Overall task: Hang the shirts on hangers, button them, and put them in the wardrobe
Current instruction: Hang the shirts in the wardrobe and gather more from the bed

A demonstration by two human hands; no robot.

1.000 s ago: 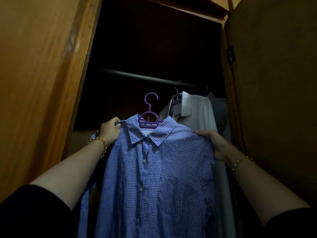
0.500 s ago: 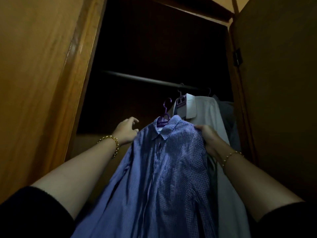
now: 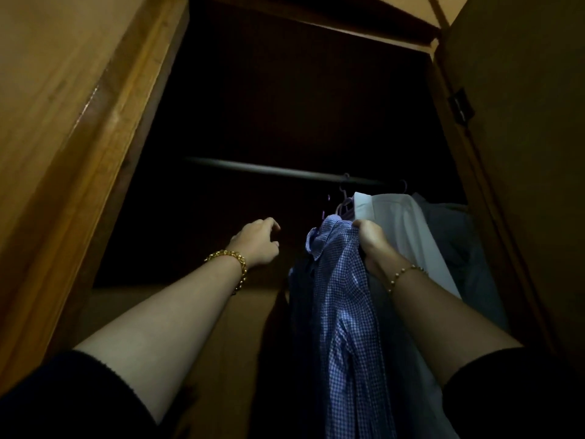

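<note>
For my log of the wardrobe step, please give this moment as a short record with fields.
left hand: free, fingers loosely curled, holds nothing
right hand: grips blue checked shirt at its shoulder
rail: white shirt and grey garment hang at its right end
purple hanger: hook seems below the rail, not yet on it

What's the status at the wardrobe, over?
Left hand open, empty. Right hand grips blue shirt at the shoulder. Hanger hook below rail, not on. White shirt hangs close on the right.
</note>
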